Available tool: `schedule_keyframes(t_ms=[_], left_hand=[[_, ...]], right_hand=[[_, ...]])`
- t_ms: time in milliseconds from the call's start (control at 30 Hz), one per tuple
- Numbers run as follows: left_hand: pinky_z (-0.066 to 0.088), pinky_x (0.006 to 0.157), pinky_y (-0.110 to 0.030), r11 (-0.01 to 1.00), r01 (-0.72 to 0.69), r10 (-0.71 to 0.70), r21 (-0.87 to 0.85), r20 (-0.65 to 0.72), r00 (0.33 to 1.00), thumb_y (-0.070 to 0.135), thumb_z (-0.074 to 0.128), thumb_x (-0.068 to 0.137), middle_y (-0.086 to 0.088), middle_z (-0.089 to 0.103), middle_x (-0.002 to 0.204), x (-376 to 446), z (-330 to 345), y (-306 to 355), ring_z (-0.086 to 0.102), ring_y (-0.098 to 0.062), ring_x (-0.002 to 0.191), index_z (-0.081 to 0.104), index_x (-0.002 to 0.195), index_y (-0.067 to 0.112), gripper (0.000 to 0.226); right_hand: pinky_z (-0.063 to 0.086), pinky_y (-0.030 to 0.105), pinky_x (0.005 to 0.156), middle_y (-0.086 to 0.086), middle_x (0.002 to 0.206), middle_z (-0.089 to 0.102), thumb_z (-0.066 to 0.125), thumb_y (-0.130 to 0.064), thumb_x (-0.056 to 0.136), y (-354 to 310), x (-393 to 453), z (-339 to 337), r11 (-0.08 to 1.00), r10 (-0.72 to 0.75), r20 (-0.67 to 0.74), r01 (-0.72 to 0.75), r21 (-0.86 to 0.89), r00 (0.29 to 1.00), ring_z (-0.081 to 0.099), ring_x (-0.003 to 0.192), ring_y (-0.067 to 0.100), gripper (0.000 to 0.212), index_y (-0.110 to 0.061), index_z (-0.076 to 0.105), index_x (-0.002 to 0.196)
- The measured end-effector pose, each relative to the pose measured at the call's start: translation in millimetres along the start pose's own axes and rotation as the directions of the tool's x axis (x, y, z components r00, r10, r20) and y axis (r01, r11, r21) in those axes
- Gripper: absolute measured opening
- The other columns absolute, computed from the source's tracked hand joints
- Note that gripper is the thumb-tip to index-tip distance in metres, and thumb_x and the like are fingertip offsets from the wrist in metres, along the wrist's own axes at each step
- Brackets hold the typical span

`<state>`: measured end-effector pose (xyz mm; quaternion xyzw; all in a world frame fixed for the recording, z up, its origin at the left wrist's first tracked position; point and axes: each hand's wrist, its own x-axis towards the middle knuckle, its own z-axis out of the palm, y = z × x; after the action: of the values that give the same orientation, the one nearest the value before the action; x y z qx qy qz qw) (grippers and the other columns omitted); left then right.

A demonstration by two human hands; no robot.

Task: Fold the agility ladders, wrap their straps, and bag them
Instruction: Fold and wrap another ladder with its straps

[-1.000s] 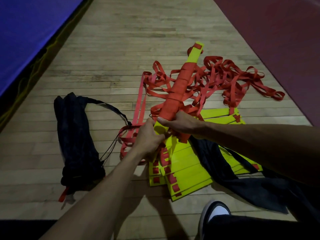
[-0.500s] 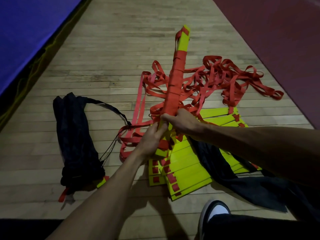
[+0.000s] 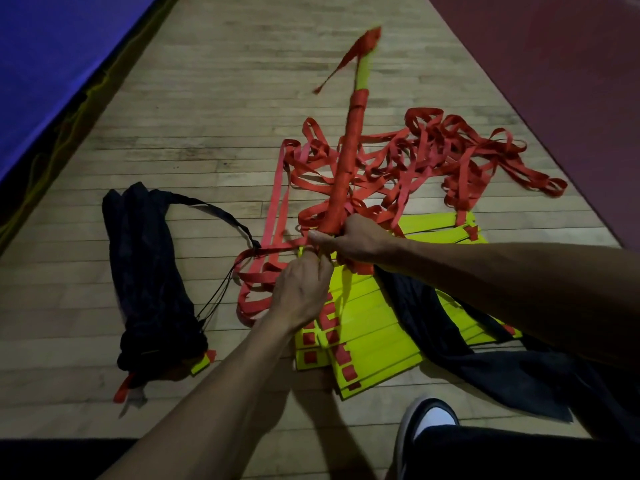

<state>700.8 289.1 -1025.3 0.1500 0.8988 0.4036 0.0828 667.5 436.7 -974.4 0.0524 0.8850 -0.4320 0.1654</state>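
Floor (image 3: 214,109): wooden boards, carrying everything below.
Strap heap (image 3: 446,157): loose red webbing sprawling behind the rungs, still unwrapped.
Empty bag (image 3: 460,344): dark cloth lying over the right side of the rungs.
Filled bag (image 3: 149,271): lying left, well apart, with a yellow end sticking out.
Rungs (image 3: 367,327): yellow slats lying fanned beneath both hands.
Bundle (image 3: 348,161): folded ladder wound in red, held above the floor; long axis running away from the person, far tip tilting up and right, tail end (image 3: 341,67) flapping loose.
Right hand (image 3: 356,237): gripping the bundle's near end.
Left hand (image 3: 301,289): curled just below it, seemingly pinching strap.
Advice: keeping turns taut, then tucking in the tail.
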Motion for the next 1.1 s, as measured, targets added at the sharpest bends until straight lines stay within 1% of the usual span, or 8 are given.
schedule_keyframes(t_ms=[133,300,400,567,700,767,933,1100], left_hand=[[0.044,0.065,-0.040,0.999,-0.008,0.012,-0.044,0.091,0.996,0.039,0.040,0.106,-0.007,0.059,0.092,5.0,-9.9,-0.8,0.057,-0.024,0.081,0.042,0.115,0.013,0.028],[0.054,0.093,-0.056,0.888,0.268,-0.165,-0.373,0.285,0.944,0.055,0.069,0.083,-0.010,0.069,0.112,14.6,-25.1,3.4,0.069,-0.029,0.103,0.057,0.119,0.018,0.053],[0.057,0.095,-0.048,0.808,0.348,-0.119,-0.475,0.447,0.887,0.027,0.071,0.092,-0.008,0.074,0.111,11.8,-29.4,4.7,0.072,-0.027,0.103,0.063,0.120,0.021,0.030],[0.062,0.075,-0.040,0.844,0.207,-0.123,-0.495,0.197,0.973,0.002,0.074,0.083,-0.006,0.075,0.096,13.9,-24.1,10.4,0.074,-0.018,0.080,0.064,0.107,0.021,0.032],[0.049,0.062,-0.008,0.914,0.138,-0.082,-0.380,0.159,0.984,0.007,0.076,0.086,0.012,0.063,0.102,13.5,-22.6,11.8,0.064,0.011,0.075,0.053,0.117,0.026,0.042],[0.044,0.063,-0.002,0.948,0.104,-0.077,-0.300,0.102,0.992,0.007,0.076,0.086,0.017,0.060,0.101,12.5,-20.6,10.2,0.061,0.008,0.082,0.051,0.119,0.025,0.045],[0.055,0.070,-0.035,0.972,0.053,-0.048,-0.229,0.031,0.998,0.014,0.067,0.092,0.009,0.059,0.101,8.3,-13.6,6.5,0.064,-0.013,0.084,0.042,0.117,0.019,0.036],[0.055,0.077,-0.036,0.737,0.236,-0.207,-0.633,0.120,0.971,0.031,0.075,0.088,-0.008,0.061,0.111,14.4,-26.9,7.5,0.067,-0.022,0.095,0.049,0.121,0.015,0.045]], right_hand=[[0.047,0.024,0.050,0.006,0.068,0.063,0.069,-0.035,0.093,7.8,2.6,-1.2,0.982,0.044,0.028,-0.049,0.182,0.999,0.057,0.054,0.012,0.032,-0.004,0.072,0.087],[0.055,0.031,0.064,0.011,0.082,0.070,0.066,-0.033,0.094,15.8,-2.4,-6.2,0.954,0.021,0.081,-0.044,0.295,0.997,0.063,0.070,0.017,0.036,0.002,0.071,0.099],[0.053,0.028,0.058,0.008,0.073,0.069,0.065,-0.036,0.094,15.5,-12.0,-11.3,0.971,-0.038,0.155,0.001,0.237,0.987,0.064,0.064,0.019,0.036,-0.001,0.071,0.088],[0.051,0.025,0.048,0.001,0.058,0.066,0.062,-0.042,0.095,7.3,-11.9,-14.1,0.996,-0.062,0.159,0.051,0.072,0.985,0.062,0.049,0.014,0.045,-0.001,0.069,0.080],[0.051,0.027,0.045,0.005,0.061,0.068,0.058,-0.062,0.089,4.0,-10.6,-4.6,1.000,-0.016,0.107,0.015,0.008,0.994,0.061,0.050,0.017,0.060,-0.004,0.070,0.085],[0.051,0.027,0.045,0.011,0.066,0.068,0.055,-0.070,0.084,3.9,-9.6,-2.6,0.999,0.025,0.077,-0.023,-0.033,0.997,0.063,0.050,0.019,0.073,0.001,0.070,0.091],[0.048,0.024,0.043,0.007,0.063,0.064,0.060,-0.061,0.089,-3.0,-7.0,-1.1,0.997,0.024,0.039,-0.022,-0.071,0.999,0.060,0.045,0.015,0.063,0.001,0.069,0.085],[0.047,0.028,0.050,0.007,0.068,0.062,0.058,-0.032,0.100,-2.0,-2.0,-11.2,0.983,-0.010,0.045,0.002,0.186,0.999,0.058,0.055,0.016,0.035,-0.003,0.065,0.083]])
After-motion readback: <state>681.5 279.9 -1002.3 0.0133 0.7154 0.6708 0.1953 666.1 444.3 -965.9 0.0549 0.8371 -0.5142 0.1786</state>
